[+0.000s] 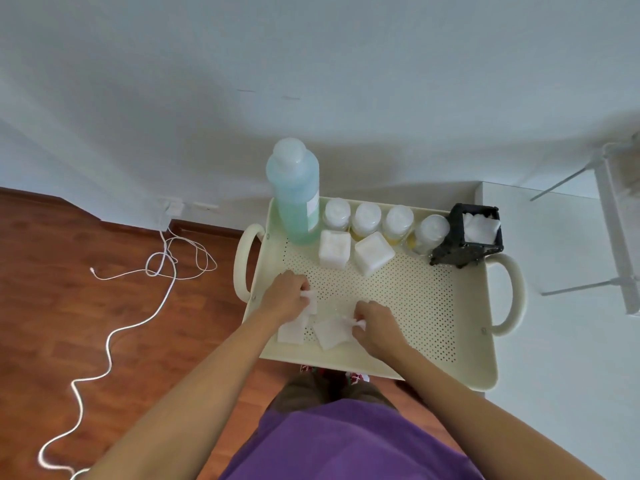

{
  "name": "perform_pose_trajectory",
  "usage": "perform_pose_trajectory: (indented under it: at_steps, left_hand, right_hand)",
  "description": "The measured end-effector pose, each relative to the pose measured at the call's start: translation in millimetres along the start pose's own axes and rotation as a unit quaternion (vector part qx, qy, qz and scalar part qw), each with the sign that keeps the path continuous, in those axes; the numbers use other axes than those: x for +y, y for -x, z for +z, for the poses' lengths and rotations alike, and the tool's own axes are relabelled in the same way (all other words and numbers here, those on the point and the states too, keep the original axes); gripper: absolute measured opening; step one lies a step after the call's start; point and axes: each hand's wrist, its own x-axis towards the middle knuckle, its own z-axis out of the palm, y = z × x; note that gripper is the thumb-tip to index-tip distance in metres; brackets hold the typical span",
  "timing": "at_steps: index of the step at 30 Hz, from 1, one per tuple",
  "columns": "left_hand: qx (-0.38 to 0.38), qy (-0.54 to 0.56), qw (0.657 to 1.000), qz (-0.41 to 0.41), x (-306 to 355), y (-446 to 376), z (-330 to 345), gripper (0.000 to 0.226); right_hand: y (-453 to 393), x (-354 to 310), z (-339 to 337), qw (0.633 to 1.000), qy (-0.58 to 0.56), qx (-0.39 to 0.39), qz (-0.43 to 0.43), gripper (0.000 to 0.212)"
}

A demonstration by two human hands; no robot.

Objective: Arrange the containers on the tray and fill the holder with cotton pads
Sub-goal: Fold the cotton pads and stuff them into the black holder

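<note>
A cream perforated tray [398,299] with two handles sits in front of me. Along its back edge stand a tall bottle of blue liquid [297,192], several small white-capped bottles [367,218] and two square white jars [353,251]. At the back right, a black holder [465,244] has white cotton pads [479,225] inside. Loose cotton pads [329,332] lie at the tray's front left. My left hand [285,296] pinches one pad [310,301]. My right hand [375,325] grips the edge of another pad.
A white cable [145,303] snakes over the wooden floor on the left, plugged in at the wall. A white table surface [561,271] lies to the right, with a white metal frame [616,237] on it. The wall stands close behind the tray.
</note>
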Motion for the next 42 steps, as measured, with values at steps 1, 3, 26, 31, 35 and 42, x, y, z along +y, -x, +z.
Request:
perform_pose_trajectory:
  at_steps: [1, 3, 26, 31, 35, 42]
  left_hand:
    - [0.007, 0.021, 1.0, 0.003, 0, -1, -2, 0.013]
    - [0.028, 0.067, 0.997, 0.015, 2, -2, -7, 0.009]
    - [-0.065, -0.084, 0.994, -0.007, -21, 39, 9, 0.027]
    - [-0.055, -0.095, 0.994, 0.018, -17, 38, 7, 0.009]
    - [-0.046, -0.01, 0.999, 0.015, -10, 35, 7, 0.017]
    - [-0.085, 0.035, 0.995, 0.034, 13, 29, -6, 0.024]
  right_hand:
    - [1, 2, -3, 0.999, -0.026, 0.017, 0.016, 0.009]
    - [2, 8, -10, 0.994, -0.081, 0.047, 0.059, 0.014]
    - [-5, 20, -33, 0.995, 0.046, -0.04, -0.076, 0.017]
    - [-12, 13, -28, 0.989, 0.099, -0.067, -0.093, 0.041]
    - [-13, 17, -30, 0.99, 0.087, -0.088, -0.062, 0.037]
    - [13, 41, -55, 0.997, -0.071, -0.007, -0.006, 0.013]
